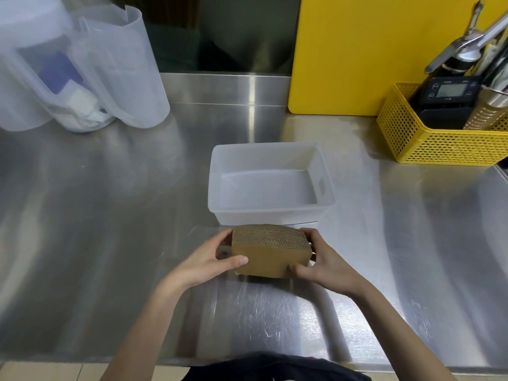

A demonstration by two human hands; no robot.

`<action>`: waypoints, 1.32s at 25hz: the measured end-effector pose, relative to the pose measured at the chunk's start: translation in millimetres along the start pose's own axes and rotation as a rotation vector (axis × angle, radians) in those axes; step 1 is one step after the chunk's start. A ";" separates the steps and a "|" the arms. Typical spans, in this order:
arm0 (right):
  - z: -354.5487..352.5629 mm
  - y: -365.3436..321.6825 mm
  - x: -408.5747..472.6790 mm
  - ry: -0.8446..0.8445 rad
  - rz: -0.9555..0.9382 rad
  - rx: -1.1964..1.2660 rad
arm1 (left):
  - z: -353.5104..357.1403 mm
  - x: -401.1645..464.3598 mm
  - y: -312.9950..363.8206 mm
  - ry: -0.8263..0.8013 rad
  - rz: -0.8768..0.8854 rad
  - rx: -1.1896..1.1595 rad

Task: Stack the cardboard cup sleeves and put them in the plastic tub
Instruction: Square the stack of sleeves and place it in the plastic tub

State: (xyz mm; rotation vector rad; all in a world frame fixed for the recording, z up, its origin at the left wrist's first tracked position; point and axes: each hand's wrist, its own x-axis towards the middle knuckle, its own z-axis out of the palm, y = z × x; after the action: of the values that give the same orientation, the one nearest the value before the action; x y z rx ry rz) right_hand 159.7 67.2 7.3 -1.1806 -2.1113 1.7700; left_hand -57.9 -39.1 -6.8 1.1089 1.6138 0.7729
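A stack of brown cardboard cup sleeves [270,250] stands on edge on the steel counter, just in front of the plastic tub. My left hand [204,261] grips the stack's left end, thumb across its front face. My right hand [320,261] grips the right end, thumb on the lower front. The translucent white plastic tub [270,209] sits right behind the stack with nothing inside it. The stack's far side and the fingers behind it are hidden.
Clear plastic pitchers [82,70] stand at the back left. A yellow board [371,50] leans against the back wall. A yellow mesh basket [428,141] with a black scale and metal tools sits at the back right. The counter's front edge [247,361] lies near my body.
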 end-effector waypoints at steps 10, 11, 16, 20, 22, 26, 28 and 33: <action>-18.3 -54.3 14.1 -0.027 -0.007 -0.051 | -35.9 0.3 45.3 0.052 0.084 -0.081; -20.2 -60.7 17.2 -0.023 -0.010 -0.054 | -41.0 2.9 50.4 0.059 0.089 -0.074; -24.9 -82.9 40.6 0.021 0.006 -0.072 | -69.5 26.4 76.9 0.092 0.066 -0.005; -23.7 -90.0 60.1 0.082 0.076 -0.015 | -89.9 50.1 94.2 0.106 0.047 0.053; -23.4 -91.5 70.8 0.098 0.114 0.002 | -98.2 62.3 100.9 0.075 0.019 0.100; -20.4 -94.4 89.1 0.072 0.179 0.074 | -111.6 95.1 104.5 0.021 -0.050 0.249; -19.3 -95.0 97.6 0.044 0.214 0.094 | -114.6 111.2 103.5 -0.005 -0.079 0.309; -18.1 -89.6 118.6 -0.085 0.346 0.047 | -108.7 142.6 105.4 -0.037 -0.150 0.539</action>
State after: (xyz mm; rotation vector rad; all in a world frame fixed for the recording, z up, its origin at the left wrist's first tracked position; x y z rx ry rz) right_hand 47.3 156.9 49.0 -1.5613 -1.9905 2.0291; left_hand -143.3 135.9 66.6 1.3420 1.9058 0.2143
